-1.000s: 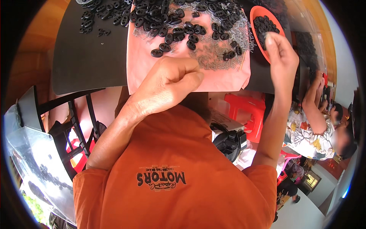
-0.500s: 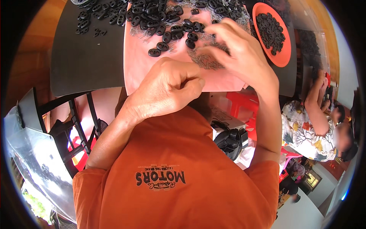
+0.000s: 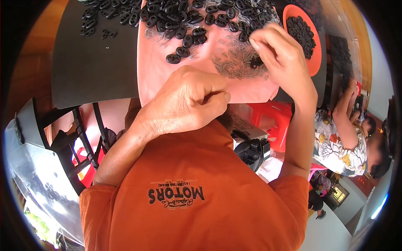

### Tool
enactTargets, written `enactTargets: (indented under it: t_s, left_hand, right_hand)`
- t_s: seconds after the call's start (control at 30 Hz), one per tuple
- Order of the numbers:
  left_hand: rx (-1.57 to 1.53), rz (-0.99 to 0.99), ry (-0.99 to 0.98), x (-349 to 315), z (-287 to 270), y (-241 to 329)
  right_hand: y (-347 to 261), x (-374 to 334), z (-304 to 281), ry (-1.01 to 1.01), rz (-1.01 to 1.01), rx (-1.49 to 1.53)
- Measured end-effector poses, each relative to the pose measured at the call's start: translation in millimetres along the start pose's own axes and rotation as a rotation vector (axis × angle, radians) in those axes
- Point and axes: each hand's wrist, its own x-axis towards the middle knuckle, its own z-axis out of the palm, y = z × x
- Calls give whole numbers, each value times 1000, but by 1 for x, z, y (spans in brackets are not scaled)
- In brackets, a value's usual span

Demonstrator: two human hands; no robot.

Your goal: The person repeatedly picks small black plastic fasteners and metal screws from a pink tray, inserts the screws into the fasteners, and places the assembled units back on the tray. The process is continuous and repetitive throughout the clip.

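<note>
My left hand [image 3: 190,98] is a loose fist just above the near edge of a pink sheet [image 3: 199,83]. Its curled fingers and thumb hide anything inside. My right hand [image 3: 282,58] is raised at the sheet's right side, its fingers bent inward, and I cannot make out anything in their grip. Beside it lies a spread pile of small metal springs [image 3: 234,62], with a small black piece [image 3: 256,62] against the right hand's edge. Black oval two-hole cord locks [image 3: 183,52] are heaped across the far part of the sheet.
An orange bowl [image 3: 317,62] of small black parts stands right of the sheet. More black pieces [image 3: 109,34] lie on the dark table [image 3: 92,71] at left. A red stool [image 3: 276,125] is beneath the table's right side. Another person [image 3: 341,142] sits at far right.
My right hand has drawn right, off the springs, and its spread fingers have curled in. The spring pile now shows more fully. My left hand keeps its fist.
</note>
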Motion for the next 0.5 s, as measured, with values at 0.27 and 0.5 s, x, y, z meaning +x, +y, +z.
enactTargets:
  t_s: [0.27, 0.5]
  left_hand:
    - [16, 2, 9, -2, 1, -4]
    - [-32, -62, 49, 1, 4, 3]
  right_hand:
    - [-14, -33, -8, -159, 103, -138]
    - [-1, -26, 10, 5, 5, -62]
